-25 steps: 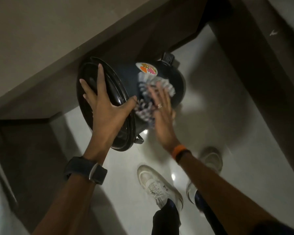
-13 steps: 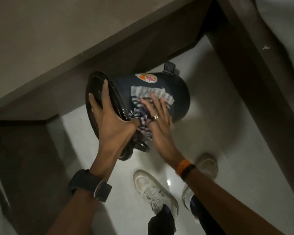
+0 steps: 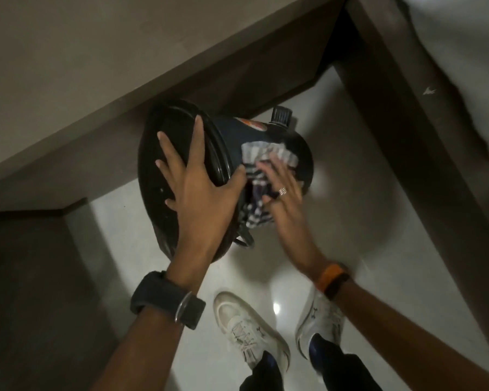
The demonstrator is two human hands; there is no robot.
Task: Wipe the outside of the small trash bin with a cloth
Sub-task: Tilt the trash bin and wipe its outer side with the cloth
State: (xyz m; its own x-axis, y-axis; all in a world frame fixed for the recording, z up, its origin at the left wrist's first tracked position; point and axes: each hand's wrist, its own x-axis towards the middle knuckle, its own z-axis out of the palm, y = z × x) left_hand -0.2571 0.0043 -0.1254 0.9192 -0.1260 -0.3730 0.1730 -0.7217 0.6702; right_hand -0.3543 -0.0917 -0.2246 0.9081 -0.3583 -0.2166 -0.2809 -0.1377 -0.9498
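Note:
A small black pedal bin [image 3: 299, 142] is held off the floor, tipped on its side, lid end toward me. My left hand [image 3: 201, 190] is spread flat over the lid [image 3: 158, 165] with the thumb hooked round the rim. A striped blue-and-white cloth [image 3: 266, 153] lies on the bin's side wall, pressed flat under my right hand [image 3: 283, 193], whose fingers are blurred. A colourful sticker [image 3: 251, 124] shows on the upper side of the bin, and the foot pedal [image 3: 281, 115] sticks up at the far end.
Below is a glossy white tiled floor [image 3: 350, 221] with my two white shoes [image 3: 249, 331]. A dark baseboard and beige wall [image 3: 68, 66] run along the left and top. A dark wooden frame [image 3: 424, 153] stands to the right, close to the bin.
The bin has rolled so its sticker sits further up and away. My right hand with the cloth has slid along the bin's side; my left hand stays on the lid.

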